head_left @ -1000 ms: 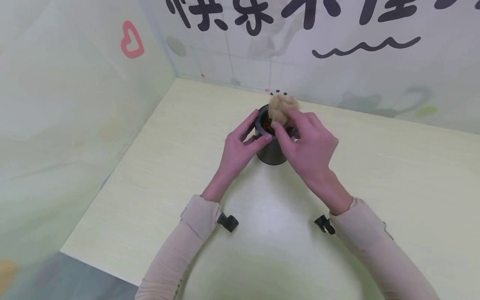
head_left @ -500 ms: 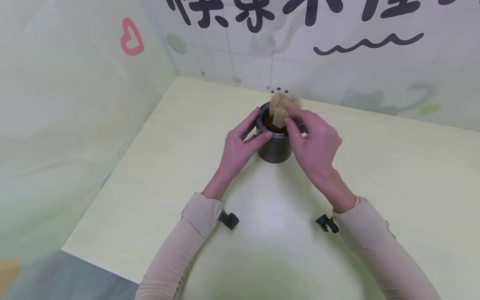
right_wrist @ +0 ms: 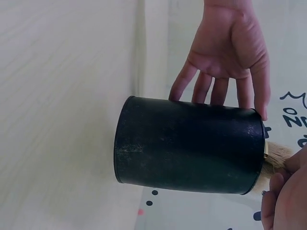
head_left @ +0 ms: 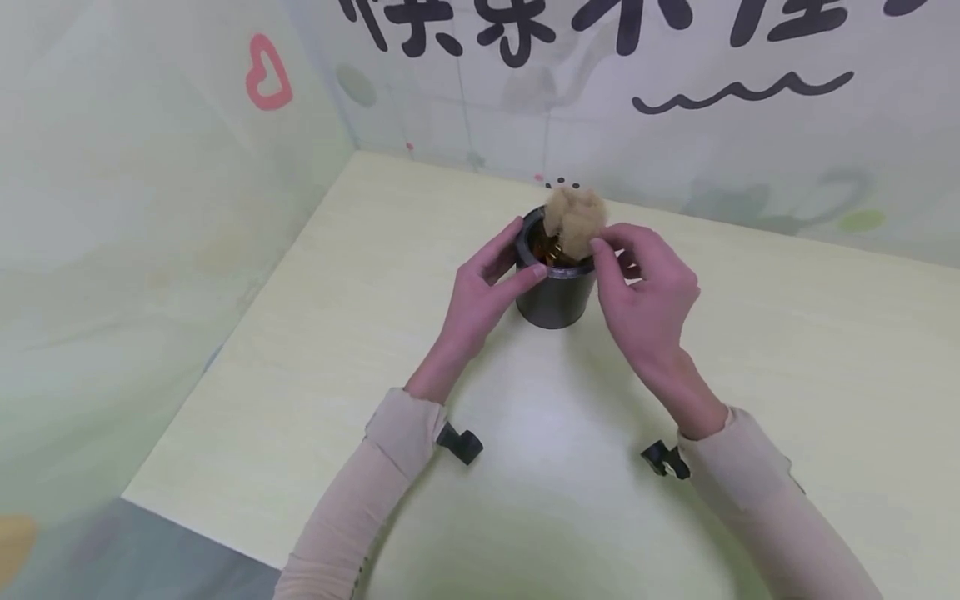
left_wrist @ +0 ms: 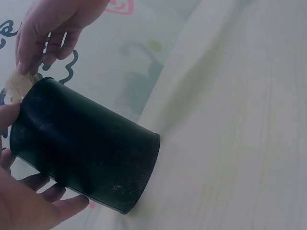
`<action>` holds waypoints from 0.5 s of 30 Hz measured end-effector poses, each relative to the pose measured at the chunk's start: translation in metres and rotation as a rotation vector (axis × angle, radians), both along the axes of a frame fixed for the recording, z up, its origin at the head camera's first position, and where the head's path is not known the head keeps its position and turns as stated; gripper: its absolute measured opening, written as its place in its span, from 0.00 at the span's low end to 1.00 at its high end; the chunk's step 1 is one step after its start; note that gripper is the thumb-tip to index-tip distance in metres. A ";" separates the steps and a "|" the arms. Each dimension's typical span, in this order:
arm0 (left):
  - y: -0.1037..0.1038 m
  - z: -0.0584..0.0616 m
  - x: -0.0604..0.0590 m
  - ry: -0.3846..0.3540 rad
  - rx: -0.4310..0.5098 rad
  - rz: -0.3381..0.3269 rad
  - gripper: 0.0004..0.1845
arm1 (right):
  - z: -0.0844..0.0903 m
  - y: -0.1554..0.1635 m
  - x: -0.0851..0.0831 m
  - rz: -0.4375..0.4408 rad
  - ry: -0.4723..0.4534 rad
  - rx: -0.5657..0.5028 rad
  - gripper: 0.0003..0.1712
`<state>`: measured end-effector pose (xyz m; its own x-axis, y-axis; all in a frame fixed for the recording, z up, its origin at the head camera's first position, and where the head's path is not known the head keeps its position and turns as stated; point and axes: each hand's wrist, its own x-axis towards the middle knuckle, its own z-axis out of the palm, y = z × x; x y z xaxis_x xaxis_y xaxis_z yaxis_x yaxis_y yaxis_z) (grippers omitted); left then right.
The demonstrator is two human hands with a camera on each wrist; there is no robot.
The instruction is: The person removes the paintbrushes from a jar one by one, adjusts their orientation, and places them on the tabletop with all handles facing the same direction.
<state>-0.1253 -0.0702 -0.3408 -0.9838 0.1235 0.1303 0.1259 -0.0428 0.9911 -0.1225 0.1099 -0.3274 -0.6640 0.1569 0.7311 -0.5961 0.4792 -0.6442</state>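
Note:
A black cylindrical brush holder (head_left: 551, 302) stands upright on the table near the back wall. Tan, fluffy brush bristles (head_left: 581, 227) stick up over its rim, and gold parts show inside the cup. My left hand (head_left: 480, 292) holds the holder from the left, thumb at the rim and fingers spread along the wall (right_wrist: 192, 143). On the other side, my right hand (head_left: 648, 287) pinches the edge of the bristles between thumb and index finger. In the right wrist view a gold ferrule shows at the base of the bristles (right_wrist: 277, 155). The handles are hidden inside the holder.
The pale table (head_left: 510, 508) ends at a left edge beside a light printed fabric wall (head_left: 150, 250). Behind the holder rises a white backdrop (head_left: 735, 158) with dark lettering. Black camera mounts (head_left: 460, 443) sit on both wrists.
My right hand has shifted right, from over the cup's opening to the outer edge of the bristles, uncovering more of the tuft and holder. The left hand keeps its hold.

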 end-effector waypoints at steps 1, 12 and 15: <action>0.000 0.000 0.000 -0.009 0.009 -0.005 0.35 | 0.001 0.001 0.001 0.001 0.008 -0.009 0.06; -0.002 0.001 0.002 -0.042 0.025 -0.021 0.35 | 0.010 0.004 -0.001 0.033 0.095 -0.111 0.03; 0.000 0.003 0.002 -0.031 0.023 -0.016 0.34 | 0.015 0.004 -0.001 0.048 0.125 -0.151 0.02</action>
<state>-0.1237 -0.0706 -0.3379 -0.9853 0.1364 0.1028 0.0943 -0.0672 0.9933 -0.1239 0.1143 -0.3123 -0.5785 0.2416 0.7791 -0.6960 0.3519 -0.6259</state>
